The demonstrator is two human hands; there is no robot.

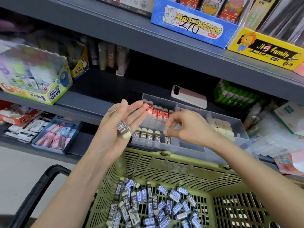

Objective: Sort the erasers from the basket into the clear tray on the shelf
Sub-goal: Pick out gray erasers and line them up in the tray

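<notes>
The eraser (166, 130), clamped in the fingertip grip of the right hand (185, 124) over the right end of the brown row (148, 135), is best seated upright, tight against its neighbour in the clear tray (243, 129) on the shelf (92, 102). The left hand (113, 129) is held flat, grip apart, with spare erasers (124, 129) resting on its fingers. Red erasers (158, 112) are kept in the tray's back row and cream erasers (222, 127) to the right; many loose erasers (148, 203) are left in the basket (164, 163).
</notes>
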